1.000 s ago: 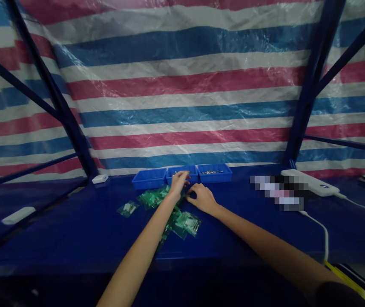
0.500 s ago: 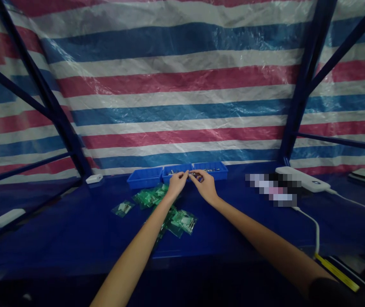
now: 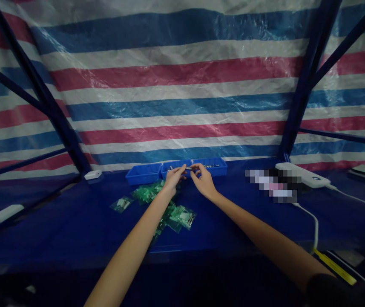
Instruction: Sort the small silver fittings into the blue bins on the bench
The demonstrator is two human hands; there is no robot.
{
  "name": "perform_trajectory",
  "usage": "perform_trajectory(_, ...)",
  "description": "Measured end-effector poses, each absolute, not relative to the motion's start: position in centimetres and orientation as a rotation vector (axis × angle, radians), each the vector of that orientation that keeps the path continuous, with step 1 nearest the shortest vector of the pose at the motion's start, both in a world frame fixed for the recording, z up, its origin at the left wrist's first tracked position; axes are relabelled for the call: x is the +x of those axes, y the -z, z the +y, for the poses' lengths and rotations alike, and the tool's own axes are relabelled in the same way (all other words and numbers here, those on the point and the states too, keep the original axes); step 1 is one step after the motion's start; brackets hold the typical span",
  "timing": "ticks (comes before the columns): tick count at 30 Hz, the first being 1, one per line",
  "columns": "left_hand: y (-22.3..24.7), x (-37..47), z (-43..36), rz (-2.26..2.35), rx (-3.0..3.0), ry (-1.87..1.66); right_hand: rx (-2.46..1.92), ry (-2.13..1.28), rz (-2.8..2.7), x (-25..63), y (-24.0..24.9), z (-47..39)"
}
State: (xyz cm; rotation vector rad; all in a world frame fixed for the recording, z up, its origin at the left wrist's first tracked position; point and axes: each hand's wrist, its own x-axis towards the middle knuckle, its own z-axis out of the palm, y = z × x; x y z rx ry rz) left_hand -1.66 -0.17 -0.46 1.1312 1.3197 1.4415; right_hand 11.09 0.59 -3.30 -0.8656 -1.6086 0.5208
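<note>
My left hand (image 3: 174,179) and my right hand (image 3: 203,181) meet fingertip to fingertip at the front of the middle blue bin (image 3: 166,175). Pinched between them is a small, pale, shiny piece (image 3: 188,168), too small for me to tell its kind. The right blue bin (image 3: 218,171) has small metallic pieces in it, just beyond my right hand. Below my left wrist lies a heap of small clear-and-green packets (image 3: 182,216), partly covered by my forearm.
A left blue bin (image 3: 144,174) adjoins the others. One packet (image 3: 121,204) lies apart on the blue tabletop (image 3: 227,226). At right are a white power bank (image 3: 303,175), a cable (image 3: 316,228) and a blurred-out item (image 3: 271,185). Striped sheeting (image 3: 182,102) hangs behind, between blue metal posts.
My fingertips have drawn slightly apart, and the pale piece between them shows more clearly. The whole view has shifted a little, with the table sitting higher in the picture.
</note>
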Motion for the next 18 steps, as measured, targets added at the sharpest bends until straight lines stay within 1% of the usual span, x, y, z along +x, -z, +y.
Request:
perform_trajectory(5, 0.5, -2.2, 0.2, 1.355, 1.032, -1.718, -1.095, -0.473, -1.761, 11.4, 3.5, 0.3)
perform_trajectory(9, 0.6, -2.8, 0.7, 1.328, 0.969, -1.787, -1.148, -0.489, -1.988, 11.3, 3.2, -0.8)
perform_trajectory(13, 0.5, -3.1, 0.9, 1.25, 0.988, -1.702, -1.064, -0.54, -2.163, 10.9, 3.4, -1.6)
perform_trajectory(18, -0.4, -3.1, 0.4, 1.191, 1.008, -1.675, -0.775, -0.543, -2.368, 10.8, 4.1, -1.3)
